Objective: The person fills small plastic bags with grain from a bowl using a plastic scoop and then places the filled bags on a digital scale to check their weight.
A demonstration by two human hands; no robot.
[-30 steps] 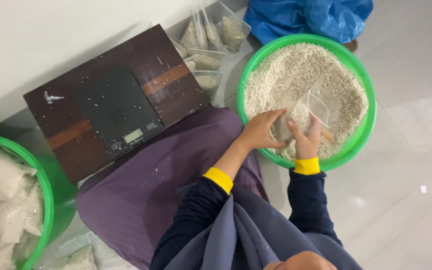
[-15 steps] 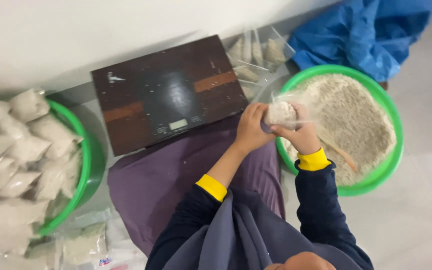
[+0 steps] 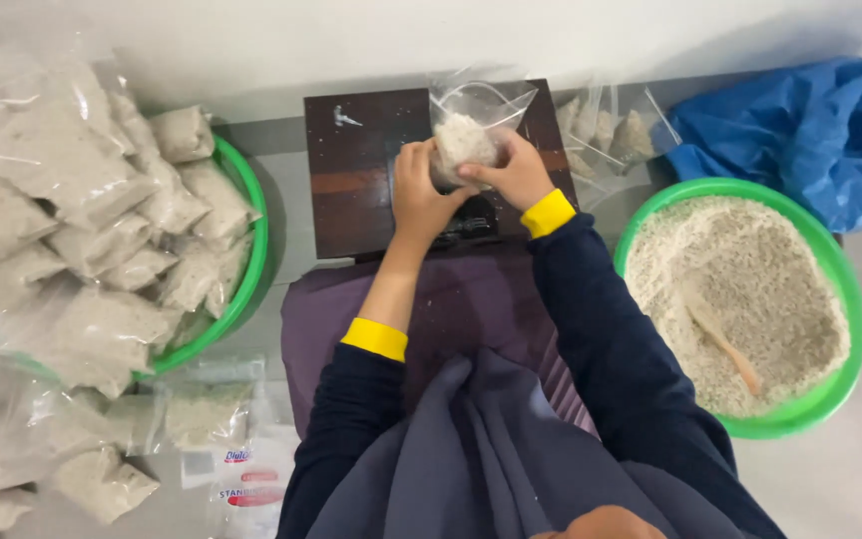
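both hands cup a clear plastic bag [image 3: 466,135] part-filled with pale grain over the dark scale [image 3: 371,170], at the far middle of the scene. the left hand [image 3: 419,195] and right hand [image 3: 511,172] have fingers closed round the filled bottom. the bag looks soft, light and probably slippery, best held low under the grain, since the open top flops.

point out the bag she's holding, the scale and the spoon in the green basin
clear plastic bag [image 3: 464,140], head view, on its grain-filled bottom.
scale [image 3: 351,180], head view, on its dark top left of the hands.
wooden spoon [image 3: 718,334], head view, on its handle.
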